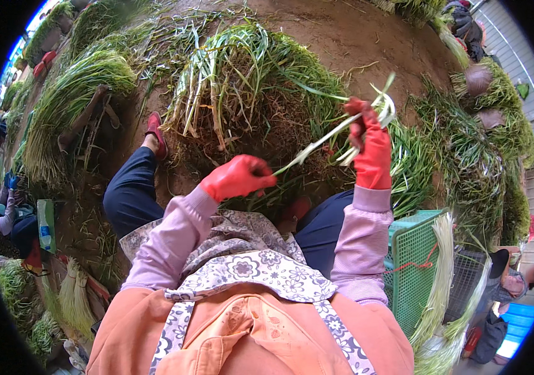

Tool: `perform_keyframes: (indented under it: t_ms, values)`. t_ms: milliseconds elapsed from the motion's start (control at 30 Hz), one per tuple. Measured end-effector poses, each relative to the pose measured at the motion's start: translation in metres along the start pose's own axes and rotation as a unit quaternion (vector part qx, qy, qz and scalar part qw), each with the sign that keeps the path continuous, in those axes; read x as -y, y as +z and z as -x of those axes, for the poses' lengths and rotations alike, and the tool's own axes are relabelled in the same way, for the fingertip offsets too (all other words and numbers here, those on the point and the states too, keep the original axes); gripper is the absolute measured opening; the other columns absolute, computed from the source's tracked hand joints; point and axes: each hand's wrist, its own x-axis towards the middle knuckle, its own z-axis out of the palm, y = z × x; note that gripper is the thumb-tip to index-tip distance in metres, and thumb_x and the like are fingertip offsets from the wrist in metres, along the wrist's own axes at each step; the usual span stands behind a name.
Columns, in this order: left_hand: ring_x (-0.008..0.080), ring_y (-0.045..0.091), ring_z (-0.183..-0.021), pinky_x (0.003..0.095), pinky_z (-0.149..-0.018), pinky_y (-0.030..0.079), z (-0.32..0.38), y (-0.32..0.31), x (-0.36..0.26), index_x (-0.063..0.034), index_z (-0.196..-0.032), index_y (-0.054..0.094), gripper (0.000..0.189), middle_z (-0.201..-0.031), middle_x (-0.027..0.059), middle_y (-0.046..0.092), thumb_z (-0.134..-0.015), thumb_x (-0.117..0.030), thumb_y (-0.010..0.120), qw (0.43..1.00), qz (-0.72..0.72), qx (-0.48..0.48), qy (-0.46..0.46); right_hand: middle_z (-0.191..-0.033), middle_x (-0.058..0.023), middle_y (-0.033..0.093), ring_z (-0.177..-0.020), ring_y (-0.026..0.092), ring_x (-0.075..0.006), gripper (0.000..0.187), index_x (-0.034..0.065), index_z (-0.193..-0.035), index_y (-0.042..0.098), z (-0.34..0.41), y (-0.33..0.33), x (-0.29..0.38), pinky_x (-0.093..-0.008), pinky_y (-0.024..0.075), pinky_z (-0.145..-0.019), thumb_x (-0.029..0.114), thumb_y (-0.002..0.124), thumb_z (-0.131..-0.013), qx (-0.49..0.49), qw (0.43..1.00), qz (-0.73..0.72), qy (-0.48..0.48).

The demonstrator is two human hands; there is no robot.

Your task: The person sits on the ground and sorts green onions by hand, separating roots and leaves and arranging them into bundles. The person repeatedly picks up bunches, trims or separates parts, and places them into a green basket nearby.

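My left hand (238,178), in a red rubber glove, pinches one end of a long, thin green-and-white stalk (319,143) between thumb and fingers. The stalk slants up to my right hand (371,145), gloved in red too, which is shut on it and on several pale, leafy stalks (387,111). Their white ends and leaves stick out on both sides of the fist. Just beyond both hands lies a large heap of green leafy stalks (257,79), with tangled brown roots and soil toward me.
A green plastic crate (412,276) stands at my right, with trimmed pale stalks (439,276) draped over its edge. A big bundle of greens (77,98) lies at the left. More greens (468,159) cover the ground at right. Other people sit at the left and right edges.
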Motion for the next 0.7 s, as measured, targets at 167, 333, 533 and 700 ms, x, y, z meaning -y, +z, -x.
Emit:
perform_keyframes:
  t_ms: [167, 333, 533, 700]
  values:
    - [0.0317, 0.065, -0.076, 0.0415, -0.067, 0.051, 0.021, 0.005, 0.059, -0.0080, -0.105, 0.067, 0.046, -0.083, 0.0121, 0.068, -0.076, -0.043, 0.068, 0.944, -0.328, -0.018, 0.029, -0.088, -0.0066, 0.067, -0.050, 0.040, -0.0025, 0.033, 0.0017, -0.106, 0.066, -0.007, -0.010, 0.000, -0.0183, 0.0263, -0.040, 0.031, 0.061, -0.092, 0.012, 0.997, -0.079, 0.005]
    - [0.0288, 0.066, -0.066, 0.0382, -0.059, 0.051, -0.001, 0.033, -0.030, -0.0049, -0.123, 0.052, 0.068, -0.075, 0.0129, 0.066, -0.075, -0.047, 0.075, 0.935, -0.084, -0.235, 0.251, -0.094, -0.0063, 0.065, -0.050, 0.038, -0.0021, 0.036, 0.0020, -0.108, 0.063, -0.002, 0.003, -0.004, -0.0173, 0.0252, -0.040, 0.034, 0.061, -0.091, 0.030, 0.994, -0.105, -0.009]
    - [0.0351, 0.061, -0.062, 0.0416, -0.051, 0.047, -0.039, 0.045, -0.112, -0.0074, -0.079, 0.058, 0.030, -0.068, 0.0146, 0.060, -0.083, -0.036, 0.067, 0.837, -0.050, -0.349, 0.418, -0.092, -0.0022, 0.065, -0.058, 0.042, -0.0012, 0.035, 0.0051, -0.102, 0.065, 0.005, 0.029, -0.009, -0.0179, 0.0309, -0.051, 0.038, 0.063, -0.090, -0.026, 0.997, -0.014, -0.068]
    - [0.0333, 0.062, -0.063, 0.0397, -0.053, 0.048, -0.046, 0.034, -0.104, -0.0070, -0.076, 0.056, 0.023, -0.069, 0.0134, 0.060, -0.083, -0.026, 0.067, 0.829, -0.051, -0.373, 0.413, -0.084, -0.0018, 0.066, -0.068, 0.058, -0.0085, 0.031, 0.0038, -0.095, 0.068, 0.014, 0.043, -0.015, -0.0197, 0.0447, -0.061, 0.034, 0.066, -0.088, 0.068, 0.998, 0.011, 0.007]
